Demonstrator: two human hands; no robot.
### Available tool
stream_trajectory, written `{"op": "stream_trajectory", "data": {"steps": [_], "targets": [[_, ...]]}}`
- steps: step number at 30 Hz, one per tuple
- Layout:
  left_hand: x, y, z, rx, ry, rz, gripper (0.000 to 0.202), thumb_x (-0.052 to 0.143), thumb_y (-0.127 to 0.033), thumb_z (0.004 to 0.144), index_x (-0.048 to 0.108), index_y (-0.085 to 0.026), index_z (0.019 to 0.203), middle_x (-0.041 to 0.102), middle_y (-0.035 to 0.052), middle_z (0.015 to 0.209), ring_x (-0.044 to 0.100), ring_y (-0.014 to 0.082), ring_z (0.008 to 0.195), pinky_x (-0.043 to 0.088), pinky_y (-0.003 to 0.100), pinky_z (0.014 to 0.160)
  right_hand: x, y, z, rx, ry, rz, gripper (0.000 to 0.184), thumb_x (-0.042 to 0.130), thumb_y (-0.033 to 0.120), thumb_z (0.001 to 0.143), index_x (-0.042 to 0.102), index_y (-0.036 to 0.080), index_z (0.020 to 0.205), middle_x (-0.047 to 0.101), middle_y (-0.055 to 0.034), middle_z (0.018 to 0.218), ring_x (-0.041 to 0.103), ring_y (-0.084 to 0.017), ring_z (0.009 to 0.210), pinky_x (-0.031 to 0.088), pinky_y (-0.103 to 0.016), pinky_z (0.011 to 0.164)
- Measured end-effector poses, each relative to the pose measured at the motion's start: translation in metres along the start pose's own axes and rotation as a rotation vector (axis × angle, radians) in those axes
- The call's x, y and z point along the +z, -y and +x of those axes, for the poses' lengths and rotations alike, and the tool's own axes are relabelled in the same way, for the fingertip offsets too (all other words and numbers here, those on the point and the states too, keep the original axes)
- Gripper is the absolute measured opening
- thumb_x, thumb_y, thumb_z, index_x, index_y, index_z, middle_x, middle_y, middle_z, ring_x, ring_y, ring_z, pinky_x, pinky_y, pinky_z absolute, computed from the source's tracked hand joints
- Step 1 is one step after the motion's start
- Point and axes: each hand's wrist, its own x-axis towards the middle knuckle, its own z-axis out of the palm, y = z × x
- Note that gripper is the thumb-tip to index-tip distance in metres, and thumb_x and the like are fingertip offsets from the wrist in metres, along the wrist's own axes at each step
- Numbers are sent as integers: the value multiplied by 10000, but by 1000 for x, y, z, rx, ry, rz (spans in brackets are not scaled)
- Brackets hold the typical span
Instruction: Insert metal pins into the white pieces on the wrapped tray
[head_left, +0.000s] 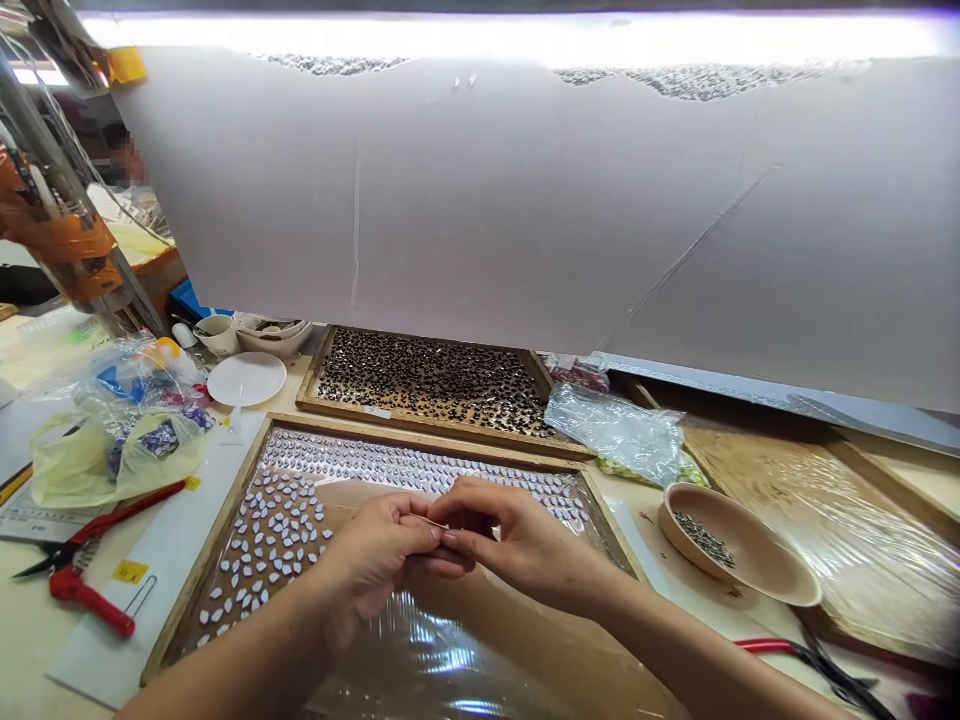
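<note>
My left hand (386, 550) and my right hand (510, 545) meet above the middle of a wooden-framed tray (217, 528) covered with clear film. The fingertips of both are pinched together, and whatever they hold is too small or hidden to make out. Rows of small pale leaf-shaped pieces (405, 457) line the far side of the tray. More such pieces (274, 530) lie loosely scattered at its left. Bare, shiny film shows below my hands.
Behind stands a second tray (450, 425) with many small dark pieces. At right are a bowl (772, 560) of tiny metallic bits, a plastic bag (619, 430) and red-handled pliers (787, 650). Red-handled cutters (82, 590), bags (120, 440) and a white plate (247, 379) sit left. A white panel (525, 220) hangs ahead.
</note>
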Motion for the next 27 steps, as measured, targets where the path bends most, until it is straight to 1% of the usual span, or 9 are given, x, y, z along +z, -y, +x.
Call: {"op": "stream_trajectory", "data": {"steps": [3, 6, 9, 12, 16, 19, 22, 24, 27], "targets": [[0, 2, -1, -63, 8, 47, 188, 655, -114, 633, 564, -89, 795, 646, 64, 676, 627, 108, 596, 500, 212, 614, -4, -3, -3, 41, 62, 85, 104, 572, 162, 761, 671, 177, 791, 621, -20, 746, 561, -122, 690, 436, -245, 628], [2, 5, -2, -84, -26, 69, 202, 665, -138, 620, 555, -106, 787, 652, 57, 652, 621, 112, 567, 496, 241, 617, -4, -6, -7, 6, 30, 63, 108, 562, 138, 754, 660, 178, 734, 610, -13, 718, 546, -111, 632, 434, -233, 575], [4, 6, -2, -68, -48, 65, 216, 684, -180, 622, 552, -111, 779, 656, 63, 648, 620, 121, 565, 489, 259, 622, -3, -6, -12, -55, -7, 1, 86, 570, 146, 761, 643, 185, 739, 600, -12, 712, 527, -104, 602, 429, -225, 540], [5, 5, -2, -49, -68, 61, 227, 704, -220, 617, 557, -110, 749, 653, 67, 635, 623, 135, 569, 482, 270, 624, 2, -3, -17, -152, -51, -109, 103, 540, 126, 779, 618, 186, 749, 596, -19, 729, 537, -110, 646, 425, -222, 564], [4, 5, -1, -48, -71, 45, 148, 677, -178, 641, 581, -100, 724, 642, 56, 652, 615, 124, 580, 479, 267, 643, 7, 0, -17, -242, -113, -305, 134, 469, 125, 803, 580, 169, 741, 572, -37, 745, 508, -112, 633, 382, -226, 535], [2, 4, 0, -82, -39, -31, 71, 612, -146, 697, 596, -85, 730, 642, 67, 699, 611, 109, 586, 484, 264, 670, 3, -4, -5, -211, -112, -286, 118, 467, 127, 786, 557, 166, 720, 543, -23, 706, 488, -112, 613, 369, -228, 525], [2, 4, 0, -153, -40, -90, 25, 562, -94, 712, 574, -85, 732, 652, 99, 716, 651, 153, 637, 492, 306, 740, -2, -19, 16, -149, -160, -234, 106, 494, 108, 753, 562, 163, 693, 534, -14, 696, 487, -114, 621, 382, -233, 546], [2, 4, 0, -174, -64, -87, 113, 544, -21, 672, 553, -89, 762, 663, 114, 735, 672, 183, 681, 486, 330, 788, -1, -31, 31, -125, -188, -262, 103, 525, 97, 734, 590, 161, 686, 538, -19, 721, 496, -121, 651, 393, -245, 580], [3, 4, -1, -186, -86, -60, 239, 484, 50, 625, 535, -85, 816, 670, 127, 758, 681, 196, 701, 479, 349, 824, 6, -47, 46, -144, -178, -333, 119, 549, 75, 721, 626, 161, 696, 541, -25, 752, 509, -132, 700, 400, -259, 630]]}}
